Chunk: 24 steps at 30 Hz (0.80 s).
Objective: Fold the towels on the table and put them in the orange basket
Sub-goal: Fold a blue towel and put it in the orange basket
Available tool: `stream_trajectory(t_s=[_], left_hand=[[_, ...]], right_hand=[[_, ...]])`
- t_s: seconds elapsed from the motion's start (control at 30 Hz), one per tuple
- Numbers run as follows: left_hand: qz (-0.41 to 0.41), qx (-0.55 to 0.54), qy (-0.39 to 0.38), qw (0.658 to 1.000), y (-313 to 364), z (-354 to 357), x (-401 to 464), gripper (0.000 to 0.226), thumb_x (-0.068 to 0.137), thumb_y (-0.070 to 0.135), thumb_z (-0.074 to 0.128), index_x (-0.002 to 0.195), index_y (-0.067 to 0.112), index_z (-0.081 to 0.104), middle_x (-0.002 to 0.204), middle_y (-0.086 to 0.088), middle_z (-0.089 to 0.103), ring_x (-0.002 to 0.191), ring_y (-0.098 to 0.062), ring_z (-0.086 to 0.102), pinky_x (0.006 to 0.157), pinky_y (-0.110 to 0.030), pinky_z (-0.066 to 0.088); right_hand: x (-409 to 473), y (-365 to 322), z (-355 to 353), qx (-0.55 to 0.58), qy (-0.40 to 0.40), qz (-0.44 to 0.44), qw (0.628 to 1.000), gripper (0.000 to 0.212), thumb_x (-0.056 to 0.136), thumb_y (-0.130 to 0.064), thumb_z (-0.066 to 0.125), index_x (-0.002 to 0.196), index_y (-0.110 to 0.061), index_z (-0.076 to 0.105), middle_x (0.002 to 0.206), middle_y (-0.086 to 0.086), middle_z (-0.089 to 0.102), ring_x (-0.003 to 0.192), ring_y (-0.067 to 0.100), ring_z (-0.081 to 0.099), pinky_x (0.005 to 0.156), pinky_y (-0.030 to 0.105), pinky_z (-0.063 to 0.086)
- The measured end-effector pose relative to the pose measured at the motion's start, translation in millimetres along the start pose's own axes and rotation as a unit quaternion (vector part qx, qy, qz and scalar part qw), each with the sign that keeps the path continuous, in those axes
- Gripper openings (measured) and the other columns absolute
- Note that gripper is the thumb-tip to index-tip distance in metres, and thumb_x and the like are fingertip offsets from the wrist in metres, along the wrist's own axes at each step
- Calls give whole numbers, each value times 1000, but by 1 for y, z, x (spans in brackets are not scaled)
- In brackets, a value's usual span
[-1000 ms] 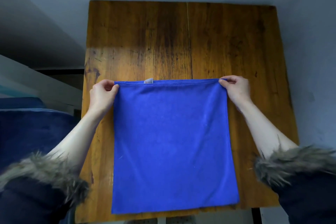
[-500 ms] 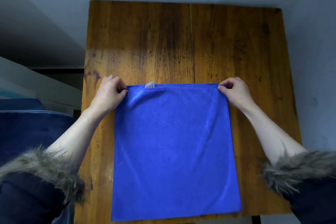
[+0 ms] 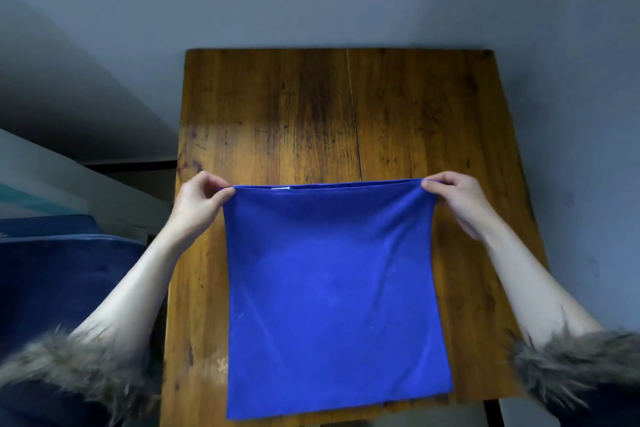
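A blue towel, folded double, lies over the near half of the wooden table. My left hand pinches its far left corner and my right hand pinches its far right corner. The far edge is raised off the table and stretched taut between both hands, with a small white label showing near the left end. The towel's near edge rests by the table's front edge. No orange basket is in view.
Dark blue upholstery sits to the left of the table, with a pale ledge behind it. Grey floor surrounds the table on the far and right sides.
Both hands have lifted the towel's far edge off the table and pulled it taut. The hands now sit wider apart, and the view has shifted back.
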<state>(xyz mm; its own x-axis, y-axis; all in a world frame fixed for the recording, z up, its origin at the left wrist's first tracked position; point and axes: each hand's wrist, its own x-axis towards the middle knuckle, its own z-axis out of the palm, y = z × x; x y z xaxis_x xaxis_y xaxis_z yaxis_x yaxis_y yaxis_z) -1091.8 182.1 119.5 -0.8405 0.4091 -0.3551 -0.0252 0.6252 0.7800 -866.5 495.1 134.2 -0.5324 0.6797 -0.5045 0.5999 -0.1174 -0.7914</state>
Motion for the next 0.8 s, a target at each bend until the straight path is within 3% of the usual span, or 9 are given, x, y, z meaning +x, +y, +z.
stream_trajectory(t_s=[0.1,0.27,0.37,0.43,0.53,0.6,0.67,0.73,0.8], left_hand=[[12,-98,0,995,18,-26,-23,8,86,10,65,81,15,63,83,-6,65,82,-18,60,79,-32,51],[83,-138,19,987,68,-53,-66,9,88,11,62,81,16,63,80,-3,64,73,-8,59,68,-20,48],[122,-159,36,979,100,-74,-83,7,89,10,62,82,13,65,78,-3,65,67,-2,59,66,-16,50],[149,-161,45,975,119,-90,-92,4,87,9,63,84,9,66,77,-2,68,66,0,61,63,-13,50],[184,-177,55,965,143,-111,-105,5,83,6,67,82,10,68,72,8,71,67,0,62,63,-10,49],[206,-174,61,961,157,-122,-111,9,81,3,68,80,12,67,71,12,70,68,1,62,66,-9,49],[218,-167,65,959,169,-130,-117,12,81,2,68,79,14,67,69,15,70,66,3,61,67,-8,48],[221,-180,80,955,178,-134,-121,14,81,2,68,79,15,67,68,16,70,66,4,61,67,-8,47],[219,-196,98,951,185,-138,-125,14,82,3,68,78,17,67,68,16,70,66,4,61,67,-8,47]], right_hand=[[-36,-18,-19,110,-23,8,994,12,88,-3,57,81,-10,63,82,9,62,77,16,55,69,25,42],[-93,-57,-51,179,-15,-54,982,4,85,-13,63,86,-10,65,87,8,67,86,18,59,73,27,47],[-118,-81,-67,205,-4,-108,973,43,53,-42,85,82,-14,72,87,7,72,85,17,65,68,25,53],[-132,-96,-75,218,-7,-146,965,52,41,-48,88,79,-15,75,85,6,73,82,14,67,68,24,54],[-148,-123,-86,242,-10,-194,951,36,47,-36,84,74,-14,76,81,5,73,78,13,67,69,22,54],[-156,-139,-92,241,-8,-209,948,9,65,-21,77,72,-16,76,79,3,73,77,12,67,71,22,53],[-161,-152,-96,214,9,-224,951,24,83,-5,63,70,-20,77,76,0,73,75,9,66,73,21,52],[-167,-164,-100,210,18,-243,947,26,83,-5,62,68,-21,77,73,-3,73,72,6,65,71,18,52],[-176,-178,-101,239,12,-258,936,8,70,-16,72,68,-20,77,72,-4,73,72,6,65,70,17,53]])
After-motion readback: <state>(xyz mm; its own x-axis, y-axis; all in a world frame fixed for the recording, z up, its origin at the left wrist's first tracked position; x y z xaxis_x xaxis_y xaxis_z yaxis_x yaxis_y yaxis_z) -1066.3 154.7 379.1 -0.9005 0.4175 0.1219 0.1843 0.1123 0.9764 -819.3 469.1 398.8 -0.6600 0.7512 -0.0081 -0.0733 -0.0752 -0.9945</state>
